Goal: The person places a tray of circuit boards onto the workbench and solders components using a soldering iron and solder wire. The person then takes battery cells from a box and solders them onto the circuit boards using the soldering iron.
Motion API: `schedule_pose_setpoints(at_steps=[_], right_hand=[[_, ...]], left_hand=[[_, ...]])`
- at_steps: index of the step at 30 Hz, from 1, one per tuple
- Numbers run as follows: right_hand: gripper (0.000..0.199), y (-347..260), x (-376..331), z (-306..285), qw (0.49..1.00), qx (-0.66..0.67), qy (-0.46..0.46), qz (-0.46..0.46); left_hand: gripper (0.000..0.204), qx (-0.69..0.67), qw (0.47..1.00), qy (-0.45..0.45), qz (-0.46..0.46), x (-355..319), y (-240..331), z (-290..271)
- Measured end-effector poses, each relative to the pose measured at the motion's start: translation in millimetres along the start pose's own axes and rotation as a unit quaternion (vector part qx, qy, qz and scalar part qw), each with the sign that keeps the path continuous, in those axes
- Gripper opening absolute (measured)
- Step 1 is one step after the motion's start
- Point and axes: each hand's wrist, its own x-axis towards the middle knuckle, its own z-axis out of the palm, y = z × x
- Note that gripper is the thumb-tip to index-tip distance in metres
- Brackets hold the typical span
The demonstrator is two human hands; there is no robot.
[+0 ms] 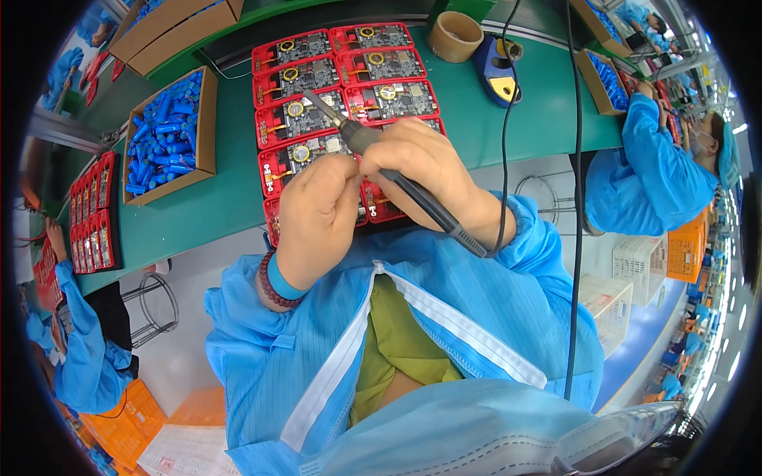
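My right hand (421, 163) is closed round a black soldering iron (429, 201), whose metal tip slants up and left over the boards. Close against it, my left hand (316, 218) is closed with its thumb and fingertips pressed together; whatever it pinches is too small to make out. Beneath both hands lie two columns of red plastic cases (258, 123), each holding a dark circuit board (317, 75) with a round, gold-rimmed part. My hands and the iron hide several of the nearer cases.
On the green bench (226, 151), a cardboard box (208, 127) of blue cylindrical cells stands left. A brown round container (456, 36) and a blue-and-yellow iron stand (498, 75) are at far right. Black cables (577, 198) hang on the right. Co-workers sit on both sides.
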Motion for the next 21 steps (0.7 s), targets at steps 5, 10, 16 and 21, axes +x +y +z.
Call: schedule_pose_setpoints(at_steps=[5,10,16,21], right_hand=[[0.031,-8.2,-2.9,-12.9,0.999,-0.019,-0.043,0.013],[0.029,-2.7,-0.9,-25.6,0.995,-0.095,-0.042,-0.001],[0.023,50.7,14.7,-72.8,0.965,-0.154,0.198,0.082],[0.020,138.0,87.1,-136.1,0.944,-0.197,0.261,0.030]], left_hand=[[0.010,-0.015,1.000,-0.011,0.015,-2.1,0.3,3.6],[0.006,0.048,0.993,0.107,0.020,-4.1,-1.3,-10.3],[0.005,-0.108,0.966,0.206,-0.113,-12.0,-20.3,-54.7],[0.004,-0.122,0.965,0.171,-0.155,-21.4,-30.7,-44.3]])
